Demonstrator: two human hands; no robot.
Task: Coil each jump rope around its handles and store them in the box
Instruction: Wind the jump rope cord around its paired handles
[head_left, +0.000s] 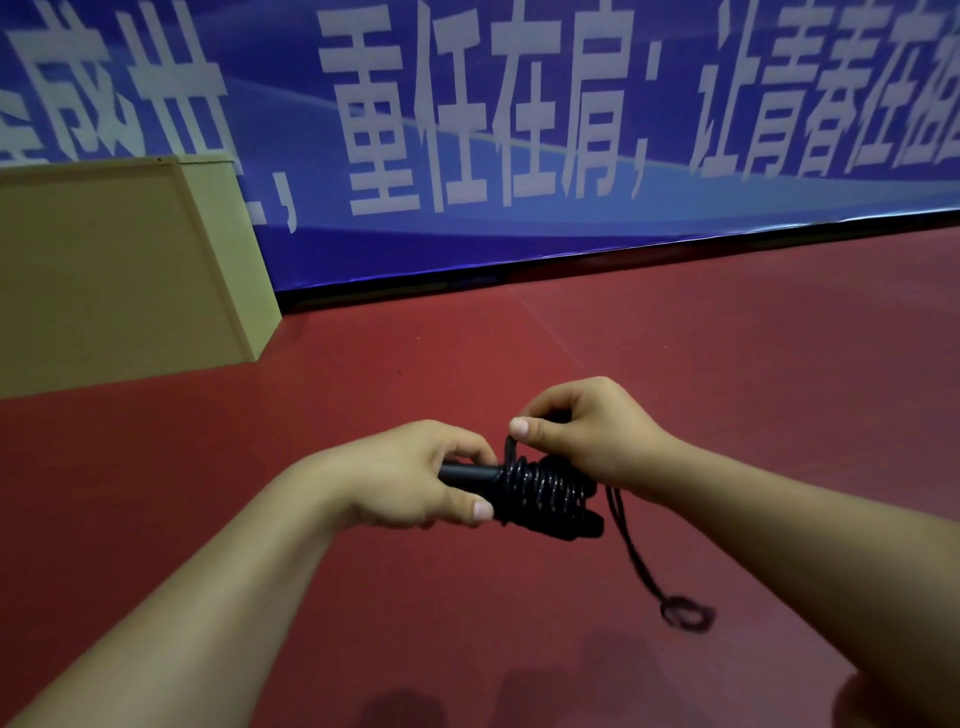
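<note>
**Jump rope, nearly coiled, held in two hands above a red floor**

Jump rope (540, 491), black and glossy, sits at the centre of the view, held in the air between both hands over a red floor (727, 364).

At far left stands a tan box (104, 270), resting on the floor against the wall; its left side and top are cut off by the edge of the view, so its opening cannot be seen.

Next comes the left hand (415, 475), its fingers and thumb curled round the bare end of the black handles (467, 474). Whether one or two handles lie there is hard to tell, as the hand covers part of them.

Right of that, tight turns of cord wrap the handles. The far end of the bundle is dark and hard to make out.

The right hand (587, 431) is just above the coil, thumb and fingers pinching a loop of cord. A thin loose strand (639, 561) hangs below this hand, ending in a blurred small loop.

Behind everything runs a blue banner (519, 130) with large white characters, cropped at the top and both sides.
</note>
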